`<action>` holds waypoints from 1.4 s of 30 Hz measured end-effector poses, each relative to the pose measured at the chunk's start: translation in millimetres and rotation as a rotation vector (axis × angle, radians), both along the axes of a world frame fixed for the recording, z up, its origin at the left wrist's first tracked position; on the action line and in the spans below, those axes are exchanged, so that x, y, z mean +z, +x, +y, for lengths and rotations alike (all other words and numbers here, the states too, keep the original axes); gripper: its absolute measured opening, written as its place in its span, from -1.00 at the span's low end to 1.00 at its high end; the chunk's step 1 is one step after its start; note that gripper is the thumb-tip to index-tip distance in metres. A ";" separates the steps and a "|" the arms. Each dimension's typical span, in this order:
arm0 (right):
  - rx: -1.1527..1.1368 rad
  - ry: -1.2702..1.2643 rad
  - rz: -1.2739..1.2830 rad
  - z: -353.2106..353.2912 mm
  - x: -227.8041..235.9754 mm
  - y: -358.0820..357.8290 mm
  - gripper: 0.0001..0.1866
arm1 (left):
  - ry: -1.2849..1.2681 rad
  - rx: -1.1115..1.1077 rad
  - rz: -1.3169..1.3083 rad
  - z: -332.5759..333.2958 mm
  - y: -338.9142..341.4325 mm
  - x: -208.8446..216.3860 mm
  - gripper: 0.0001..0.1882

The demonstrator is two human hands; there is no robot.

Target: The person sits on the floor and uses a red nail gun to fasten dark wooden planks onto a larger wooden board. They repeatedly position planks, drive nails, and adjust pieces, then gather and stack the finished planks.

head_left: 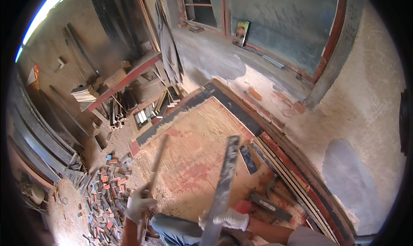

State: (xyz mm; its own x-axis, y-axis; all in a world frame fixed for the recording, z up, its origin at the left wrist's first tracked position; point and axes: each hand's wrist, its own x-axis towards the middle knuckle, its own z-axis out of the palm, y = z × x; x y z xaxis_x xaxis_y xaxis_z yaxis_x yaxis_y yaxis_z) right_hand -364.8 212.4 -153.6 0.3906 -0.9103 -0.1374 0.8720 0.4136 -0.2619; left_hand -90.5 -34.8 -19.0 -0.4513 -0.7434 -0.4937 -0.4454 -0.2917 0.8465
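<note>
Both my hands wear white gloves. My left hand is closed around a thin brown wooden strip, which points up and slightly right over the table's left side. My right hand grips a wider, dark, worn board that stands tilted over the middle of the table. Both pieces are apart from each other, and the left one is slightly blurred. Under them lies the sawdust-covered red tabletop. A short dark block rests just right of the board's upper end.
Right of my right hand lie a hammer and a long dark tool. Long wooden strips run along the table's right edge by the wall. Many small offcuts cover the floor at left. A red-edged bench stands behind.
</note>
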 end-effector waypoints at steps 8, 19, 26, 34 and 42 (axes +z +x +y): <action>0.034 0.007 0.212 -46.2 -16.3 65.7 -0.26 | -0.588 -0.085 -0.761 9.7 -28.3 -46.0 0.44; -0.526 -0.025 2.033 -39.1 -20.1 -46.0 -0.68 | -0.889 -0.497 -0.611 28.1 -61.4 -149.2 -0.05; -0.192 0.224 2.723 -60.2 -87.8 -190.5 -0.34 | -0.916 -0.499 -0.609 27.5 -54.5 -209.3 -0.02; -0.233 -0.658 2.271 -91.2 -72.5 -95.3 -0.45 | -0.966 -0.362 -0.455 45.3 -80.8 -199.3 0.25; -0.537 -0.298 2.190 -30.9 -53.2 -78.2 -0.49 | -1.033 -0.443 -0.248 51.7 -137.6 -247.1 -0.02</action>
